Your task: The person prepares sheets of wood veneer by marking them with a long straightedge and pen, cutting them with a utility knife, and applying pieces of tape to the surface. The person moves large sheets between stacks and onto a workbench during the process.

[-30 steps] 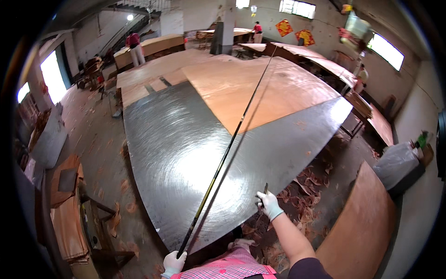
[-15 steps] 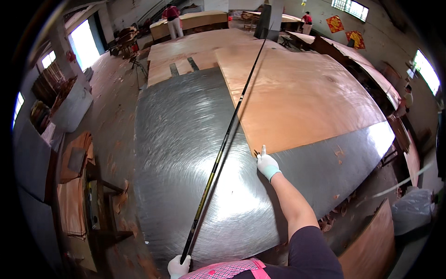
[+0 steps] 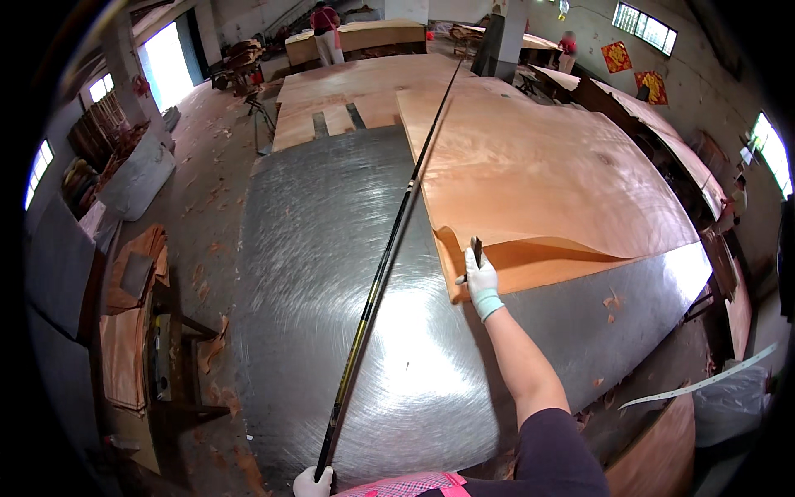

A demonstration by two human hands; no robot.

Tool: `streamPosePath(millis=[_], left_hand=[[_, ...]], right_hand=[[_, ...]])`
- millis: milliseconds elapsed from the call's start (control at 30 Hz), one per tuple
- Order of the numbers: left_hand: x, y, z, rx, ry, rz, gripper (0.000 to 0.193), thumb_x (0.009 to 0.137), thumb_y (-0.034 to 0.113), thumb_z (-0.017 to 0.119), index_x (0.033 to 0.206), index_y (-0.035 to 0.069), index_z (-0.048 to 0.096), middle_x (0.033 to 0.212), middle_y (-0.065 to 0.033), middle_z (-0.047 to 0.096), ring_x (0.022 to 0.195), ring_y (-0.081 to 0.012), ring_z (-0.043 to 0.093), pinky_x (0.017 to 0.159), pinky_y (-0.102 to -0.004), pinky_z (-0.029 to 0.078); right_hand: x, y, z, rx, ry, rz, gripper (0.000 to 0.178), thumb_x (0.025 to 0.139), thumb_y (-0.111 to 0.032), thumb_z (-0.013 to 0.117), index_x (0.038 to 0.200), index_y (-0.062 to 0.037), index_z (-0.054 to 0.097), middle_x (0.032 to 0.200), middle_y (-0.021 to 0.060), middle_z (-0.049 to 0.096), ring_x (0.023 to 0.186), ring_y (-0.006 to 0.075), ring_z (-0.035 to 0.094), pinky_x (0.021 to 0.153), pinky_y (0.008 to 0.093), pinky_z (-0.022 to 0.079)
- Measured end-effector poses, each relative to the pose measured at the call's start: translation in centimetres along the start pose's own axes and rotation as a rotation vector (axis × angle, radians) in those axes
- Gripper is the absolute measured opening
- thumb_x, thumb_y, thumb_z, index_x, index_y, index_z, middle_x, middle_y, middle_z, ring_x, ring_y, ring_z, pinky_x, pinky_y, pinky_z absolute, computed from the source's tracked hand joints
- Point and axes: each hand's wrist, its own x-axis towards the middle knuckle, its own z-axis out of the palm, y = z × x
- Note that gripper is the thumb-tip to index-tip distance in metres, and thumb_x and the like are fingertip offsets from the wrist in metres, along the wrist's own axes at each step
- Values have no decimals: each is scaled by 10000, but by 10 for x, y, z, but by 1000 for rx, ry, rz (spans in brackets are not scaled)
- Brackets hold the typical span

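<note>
My left hand (image 3: pixel 313 482), in a white glove, is closed around the lower end of a long, thin black pole (image 3: pixel 386 257) with yellowish markings. The pole slants away over the metal-topped table (image 3: pixel 323 248) and the wood sheets. My right hand (image 3: pixel 480 277), gloved in white with a pale green cuff, is closed at the near edge of a thin wood veneer sheet (image 3: pixel 546 182). That edge is raised and curls up in a wave, with another veneer layer (image 3: pixel 530 265) showing below it. Something dark shows at the right fingertips; I cannot make out what.
More veneer (image 3: pixel 356 83) covers the table's far end. On the left stands a wooden stand (image 3: pixel 178 356) beside stacked veneer pieces (image 3: pixel 124 356). A clear plastic bag (image 3: pixel 733 402) sits at the right. Two other people (image 3: pixel 325 33) are at the back; wood scraps litter the floor.
My right hand has risen from the veneer's near corner, and the sheet's near edge has lifted and curled away from the layer below. My left hand still holds the pole.
</note>
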Motion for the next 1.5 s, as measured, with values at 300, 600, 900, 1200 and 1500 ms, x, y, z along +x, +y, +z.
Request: streamPosePath(millis=[300, 600, 900, 1200, 1500], left_hand=[[-13, 15, -9, 53, 30, -4, 265, 870, 294, 674, 859, 29, 687, 696, -115, 639, 639, -225, 596, 633, -374, 477], [-13, 0, -12, 16, 48, 3, 283, 879, 305, 679, 856, 22, 679, 700, -120, 626, 646, -213, 583, 631, -378, 471], [3, -11, -19, -16, 1, -34, 298, 882, 326, 683, 845, 31, 673, 677, -96, 605, 626, -195, 565, 605, -370, 459], [44, -39, -23, 233, -30, 155, 325, 904, 386, 620, 866, 68, 673, 751, -148, 640, 711, -306, 617, 674, -432, 468], [113, 6, -45, -63, -369, 211, 313, 901, 258, 633, 673, 60, 551, 503, 18, 462, 383, -95, 450, 356, -271, 345]], right_hand=[[11, 45, 32, 54, 258, 289, 260, 910, -120, 581, 1149, -29, 625, 952, 98, 684, 497, 147, 566, 430, 283, 468], [24, -43, 3, 110, 280, 252, 251, 922, -259, 611, 1027, -31, 610, 992, 59, 675, 706, 128, 630, 427, 265, 402], [-38, -83, -11, 364, 327, -6, 145, 926, -105, 618, 1047, -26, 630, 953, 59, 679, 669, 71, 568, 425, 191, 364], [-223, 2, -88, 298, 510, 212, 59, 906, -125, 630, 925, -71, 612, 768, 37, 634, 494, 63, 478, 376, 208, 321], [-480, 62, -184, 150, 899, 367, 79, 872, -107, 650, 921, -71, 601, 715, 9, 607, 492, 98, 550, 362, 221, 332]])
